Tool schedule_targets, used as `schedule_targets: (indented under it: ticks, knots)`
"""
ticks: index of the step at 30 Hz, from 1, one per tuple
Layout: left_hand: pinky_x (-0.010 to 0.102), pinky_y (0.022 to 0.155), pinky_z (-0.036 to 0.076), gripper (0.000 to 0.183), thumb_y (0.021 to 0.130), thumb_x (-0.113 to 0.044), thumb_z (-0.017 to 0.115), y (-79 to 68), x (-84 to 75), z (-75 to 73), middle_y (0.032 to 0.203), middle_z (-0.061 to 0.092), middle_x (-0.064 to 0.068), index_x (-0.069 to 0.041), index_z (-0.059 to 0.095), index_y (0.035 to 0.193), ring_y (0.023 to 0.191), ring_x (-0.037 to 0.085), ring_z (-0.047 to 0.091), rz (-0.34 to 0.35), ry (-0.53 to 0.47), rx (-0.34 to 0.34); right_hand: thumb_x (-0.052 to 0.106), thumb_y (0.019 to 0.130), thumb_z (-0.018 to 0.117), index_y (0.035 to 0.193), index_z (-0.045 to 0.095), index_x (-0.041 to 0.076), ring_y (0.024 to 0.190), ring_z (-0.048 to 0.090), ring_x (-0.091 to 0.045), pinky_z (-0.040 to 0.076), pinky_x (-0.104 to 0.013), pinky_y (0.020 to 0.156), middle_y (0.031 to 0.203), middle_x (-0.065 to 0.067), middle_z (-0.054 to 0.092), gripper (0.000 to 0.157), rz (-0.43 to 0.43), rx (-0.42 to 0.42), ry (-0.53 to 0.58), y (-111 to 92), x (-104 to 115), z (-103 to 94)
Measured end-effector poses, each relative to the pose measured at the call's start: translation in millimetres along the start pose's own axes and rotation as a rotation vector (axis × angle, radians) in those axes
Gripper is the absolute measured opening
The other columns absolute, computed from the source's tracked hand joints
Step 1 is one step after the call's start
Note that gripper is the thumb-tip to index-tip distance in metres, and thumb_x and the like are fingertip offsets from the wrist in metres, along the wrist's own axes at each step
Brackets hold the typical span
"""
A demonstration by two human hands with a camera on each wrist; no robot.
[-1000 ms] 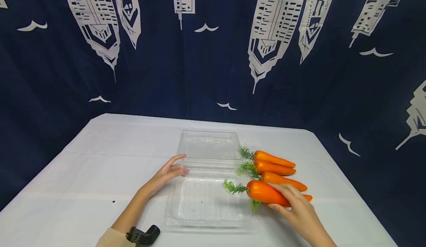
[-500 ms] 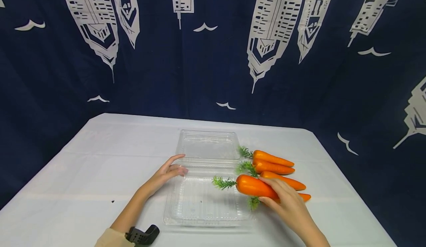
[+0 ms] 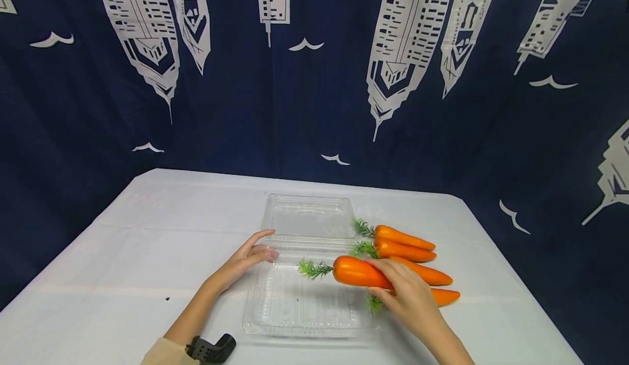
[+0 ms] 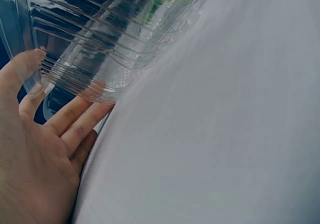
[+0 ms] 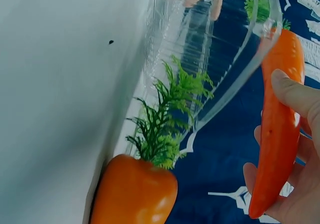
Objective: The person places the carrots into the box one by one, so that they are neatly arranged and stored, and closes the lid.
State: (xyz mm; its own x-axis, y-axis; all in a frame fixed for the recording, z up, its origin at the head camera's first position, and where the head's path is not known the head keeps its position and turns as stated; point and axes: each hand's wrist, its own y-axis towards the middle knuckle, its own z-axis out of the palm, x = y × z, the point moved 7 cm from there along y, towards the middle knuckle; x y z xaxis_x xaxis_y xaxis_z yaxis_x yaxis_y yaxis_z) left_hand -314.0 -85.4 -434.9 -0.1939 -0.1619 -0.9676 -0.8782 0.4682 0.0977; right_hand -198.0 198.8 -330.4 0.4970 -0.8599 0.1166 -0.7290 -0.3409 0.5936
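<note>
An orange carrot [image 3: 356, 271] with a feathery green top is gripped by my right hand [image 3: 409, 295] above the right part of a clear plastic container [image 3: 282, 299]. Thumb and fingers lie on opposite sides of the carrot [image 5: 281, 129] in the right wrist view, its leafy end pointing left in the head view. My left hand [image 3: 245, 257] rests at the container's left edge near the hinge. Its fingers [image 4: 75, 116], fairly straight and spread, touch the clear plastic in the left wrist view. The hinged lid [image 3: 309, 217] lies open at the back.
Several more carrots [image 3: 405, 250] lie to the right of the container, leaves toward it; the nearest is partly behind my right hand. A small dark speck [image 3: 167, 299] is on the white table [image 3: 147, 245]. A dark blue printed curtain [image 3: 295, 108] hangs behind.
My right hand has carried the carrot leftward, away from the other carrots and over the container. My left hand stays at the container's edge.
</note>
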Motion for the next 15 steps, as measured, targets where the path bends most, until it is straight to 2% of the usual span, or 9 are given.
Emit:
schedule_targets:
  ticks: [6,15]
  knots:
    - [0.058,0.102,0.026,0.052,0.095,-0.029,0.045,-0.4,-1.5,0.9,0.115,0.061,0.012,-0.021,0.025,0.142,0.106,0.025,0.057,0.022,0.007,0.014,0.028,0.068,0.078,0.117,0.058,0.023,0.095,0.060,-0.015,0.050,-0.035,0.077,0.106,0.008,0.063,0.053,-0.018,0.040,-0.029,7,6,8.4]
    - [0.060,0.102,0.024,0.051,0.095,-0.028,0.044,-0.8,-3.0,1.7,0.116,0.061,0.013,-0.022,0.025,0.142,0.105,0.024,0.057,0.034,-0.002,0.011,0.028,0.070,0.076,0.119,0.058,0.024,0.101,0.060,-0.018,0.050,-0.041,0.081,0.110,0.006,0.063,0.053,0.005,0.112,-0.035,17,11,20.4]
